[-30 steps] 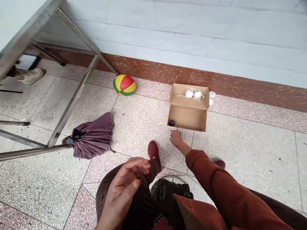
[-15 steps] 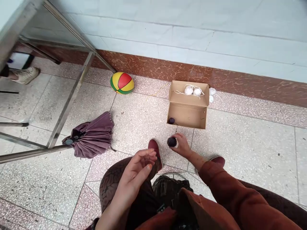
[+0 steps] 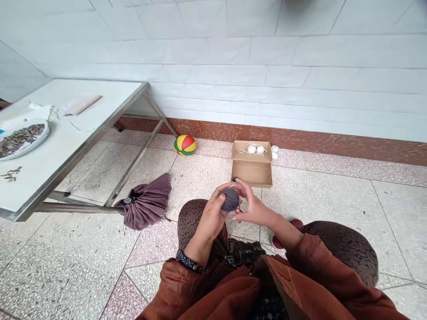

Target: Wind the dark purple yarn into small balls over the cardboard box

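Observation:
A dark grey ball of yarn (image 3: 230, 200) is held up in front of my knees. My left hand (image 3: 213, 215) wraps it from the left, thumb across its near side. From the right, my right hand (image 3: 255, 209) curves round the same ball, its fingertips at the ball's upper and right side and its thumb low. Just beyond the hands, an open cardboard box (image 3: 251, 173) stands on the floor. Two white balls of yarn (image 3: 255, 149) rest in its raised lid. Something dark in the box's near left corner is mostly hidden by my fingers.
White balls (image 3: 274, 152) lie right of the box by the wall. A colourful ball (image 3: 185, 145) and a folded purple umbrella (image 3: 148, 200) are on the floor to the left. A metal-framed table (image 3: 66, 151) bears a tray (image 3: 46, 133) of dark bits.
The yarn ball, held by my right hand alone before, has come nearer to me. My left hand has moved in and closed on it. The view has tilted up, showing the tabletop.

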The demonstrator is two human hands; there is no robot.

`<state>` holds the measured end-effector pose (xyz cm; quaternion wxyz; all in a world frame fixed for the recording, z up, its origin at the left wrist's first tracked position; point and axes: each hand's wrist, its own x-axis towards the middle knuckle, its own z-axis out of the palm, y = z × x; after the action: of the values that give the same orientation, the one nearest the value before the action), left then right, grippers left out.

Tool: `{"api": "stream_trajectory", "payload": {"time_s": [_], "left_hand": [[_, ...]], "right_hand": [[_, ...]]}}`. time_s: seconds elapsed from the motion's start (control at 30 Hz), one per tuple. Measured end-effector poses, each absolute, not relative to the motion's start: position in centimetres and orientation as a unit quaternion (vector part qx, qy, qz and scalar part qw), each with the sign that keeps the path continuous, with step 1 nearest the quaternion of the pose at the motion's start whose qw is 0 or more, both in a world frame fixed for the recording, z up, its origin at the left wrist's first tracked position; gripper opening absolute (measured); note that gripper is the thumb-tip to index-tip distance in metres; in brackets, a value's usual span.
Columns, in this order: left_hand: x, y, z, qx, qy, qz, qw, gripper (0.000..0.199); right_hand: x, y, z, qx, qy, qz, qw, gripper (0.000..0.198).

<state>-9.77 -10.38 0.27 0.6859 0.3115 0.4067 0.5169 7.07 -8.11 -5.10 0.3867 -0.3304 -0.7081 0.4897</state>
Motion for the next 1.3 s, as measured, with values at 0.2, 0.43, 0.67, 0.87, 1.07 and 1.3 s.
{"api": "stream_trajectory", "payload": {"time_s": [0.2,0.43,0.67,0.87,1.07,1.3], "left_hand": [[-10.3,-11.6,2.2,0.123,0.371,0.6,0.698,0.04],[-9.4,-12.9,3.8,0.09,0.334,0.636,0.69,0.036],[-7.3,-14.0,5.4,0.092,0.299,0.605,0.732,0.028],[-4.2,-15.6,5.4,0.118,0.291,0.571,0.758,0.023],[-5.3,-16.4,5.4,0.102,0.297,0.591,0.743,0.019],[-5.9,-18.5,5.0,0.084,0.242,0.54,0.802,0.02]], "right_hand": [[9.9,-12.4,-5.0,-0.373,-0.754,0.494,0.221,0.035],[14.0,-16.7,-6.5,-0.419,-0.8,0.414,0.117,0.034],[16.4,-18.8,-5.5,-0.449,-0.773,0.427,0.137,0.05],[11.3,-17.6,-1.9,-0.362,-0.62,0.553,0.422,0.079],[10.5,-18.1,1.2,-0.421,-0.603,0.565,0.374,0.039],[11.2,-19.4,5.3,-0.392,-0.75,0.32,0.426,0.018]]}}
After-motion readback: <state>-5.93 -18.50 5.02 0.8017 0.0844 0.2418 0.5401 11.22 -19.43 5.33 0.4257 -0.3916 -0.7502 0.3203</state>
